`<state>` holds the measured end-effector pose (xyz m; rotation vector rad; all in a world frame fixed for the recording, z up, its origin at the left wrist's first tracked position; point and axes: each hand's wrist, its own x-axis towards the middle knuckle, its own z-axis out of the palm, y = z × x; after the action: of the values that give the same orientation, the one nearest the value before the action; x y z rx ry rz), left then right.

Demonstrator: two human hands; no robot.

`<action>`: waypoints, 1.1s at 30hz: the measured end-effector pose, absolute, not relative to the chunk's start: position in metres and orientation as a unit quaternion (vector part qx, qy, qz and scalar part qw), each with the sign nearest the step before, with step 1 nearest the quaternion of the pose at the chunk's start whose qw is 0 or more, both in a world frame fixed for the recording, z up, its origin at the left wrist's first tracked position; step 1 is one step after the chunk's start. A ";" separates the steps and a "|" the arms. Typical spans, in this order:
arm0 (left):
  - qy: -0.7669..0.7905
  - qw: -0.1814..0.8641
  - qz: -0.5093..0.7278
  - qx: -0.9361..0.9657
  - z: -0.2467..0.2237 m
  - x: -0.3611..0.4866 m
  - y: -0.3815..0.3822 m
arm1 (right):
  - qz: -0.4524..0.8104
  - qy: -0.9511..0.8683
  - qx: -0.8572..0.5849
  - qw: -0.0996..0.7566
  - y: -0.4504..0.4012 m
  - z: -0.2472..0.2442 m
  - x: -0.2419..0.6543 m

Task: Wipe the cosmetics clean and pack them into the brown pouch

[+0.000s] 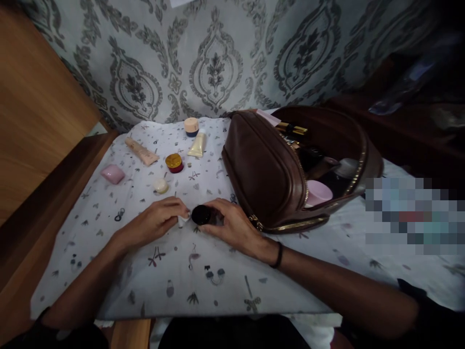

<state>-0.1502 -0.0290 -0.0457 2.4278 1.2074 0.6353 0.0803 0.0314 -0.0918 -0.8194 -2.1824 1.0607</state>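
My right hand (232, 225) is wrapped round a small dark jar with a black lid (201, 214), its top turned toward me. Just left of it, my left hand (162, 218) pinches a small piece of white tissue or cloth (183, 220) close to the jar's side. Whether the tissue touches the jar I cannot tell. Beyond my left hand lie a small cream-coloured round pot (160, 185) and a jar with a gold lid and red base (174, 163).
A brown leather cosmetics bag (259, 169) lies unzipped on the right, with a pink cup (318, 193) and brushes inside. Further back are a peach tube (141, 151), a pink sponge-like item (112, 174), a cream tube (197, 144) and a peach-lidded jar (191, 126).
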 end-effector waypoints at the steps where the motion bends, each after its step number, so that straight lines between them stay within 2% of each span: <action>1: 0.442 0.191 0.235 0.844 -0.050 -0.151 -0.029 | 0.393 -0.820 -0.302 0.286 0.031 -0.092 0.081; 7: 0.559 0.275 0.317 0.715 -0.058 -0.135 -0.029 | 0.398 -0.837 -0.247 0.281 0.028 -0.089 0.084; 11: 0.570 0.351 0.348 0.656 -0.055 -0.128 -0.030 | 0.423 -0.822 -0.256 0.282 0.026 -0.087 0.085; 14: 0.561 0.368 0.358 0.649 -0.055 -0.128 -0.030 | 0.453 -0.793 -0.298 0.276 0.024 -0.089 0.084; 23: 0.523 0.267 0.364 0.723 -0.056 -0.120 -0.035 | 0.486 -0.772 -0.300 0.279 0.017 -0.097 0.082; 27: 0.437 0.202 0.376 0.792 -0.050 -0.112 -0.038 | 0.463 -0.792 -0.293 0.271 0.018 -0.095 0.082; 33: 0.332 0.139 0.318 0.877 -0.043 -0.104 -0.038 | 0.440 -0.807 -0.287 0.271 0.022 -0.096 0.081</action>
<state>-0.1038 -0.0383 -0.0431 2.5361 0.9604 0.9186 0.0811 0.0216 -0.0955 -0.7724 -2.1723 1.1845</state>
